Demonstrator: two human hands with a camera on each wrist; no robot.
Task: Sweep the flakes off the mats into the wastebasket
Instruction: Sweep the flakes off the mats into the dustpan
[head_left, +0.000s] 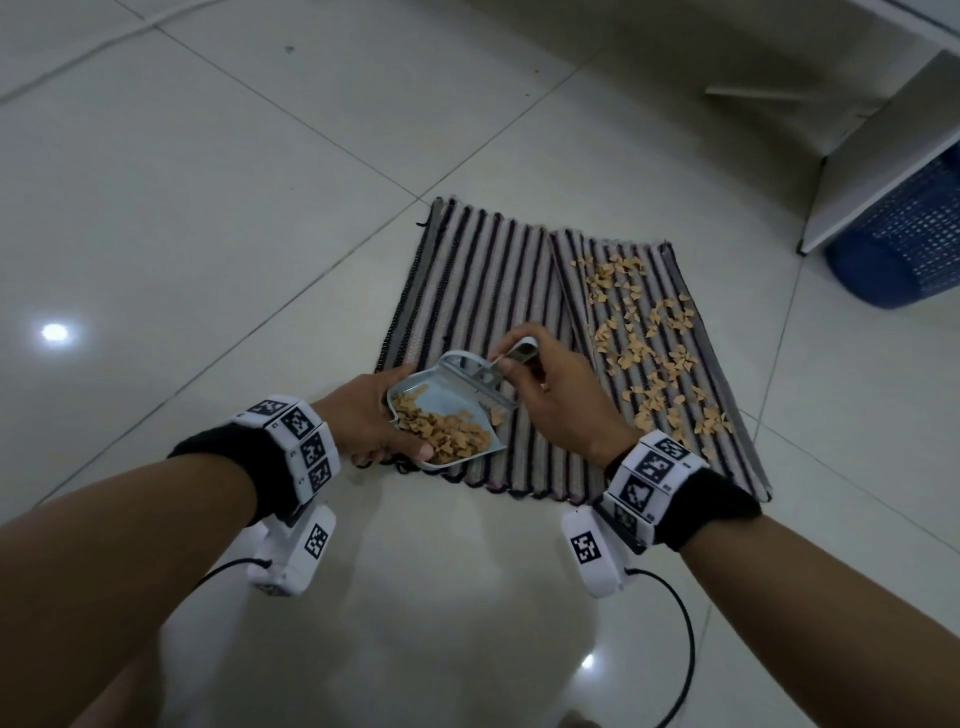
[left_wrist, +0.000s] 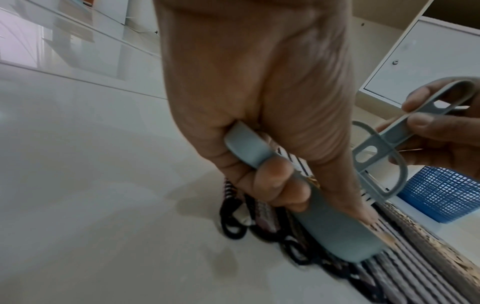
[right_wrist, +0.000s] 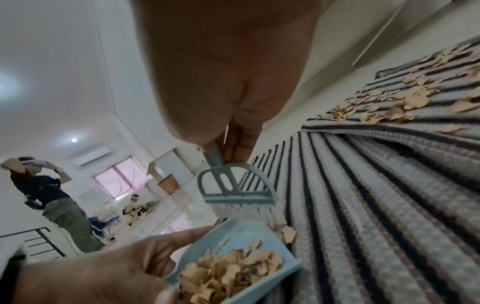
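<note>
Lying side by side, two mats (head_left: 483, 332), one wastebasket (head_left: 904, 244).

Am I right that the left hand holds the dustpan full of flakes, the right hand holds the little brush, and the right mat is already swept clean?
Not quite: the right mat is covered in flakes, as the head view shows. The rest is right.

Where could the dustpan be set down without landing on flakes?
The left mat beyond the hands is bare, as is the tiled floor on its left. The right mat is crowded with flakes. The dustpan, in the left hand, covers the near corner.
</note>
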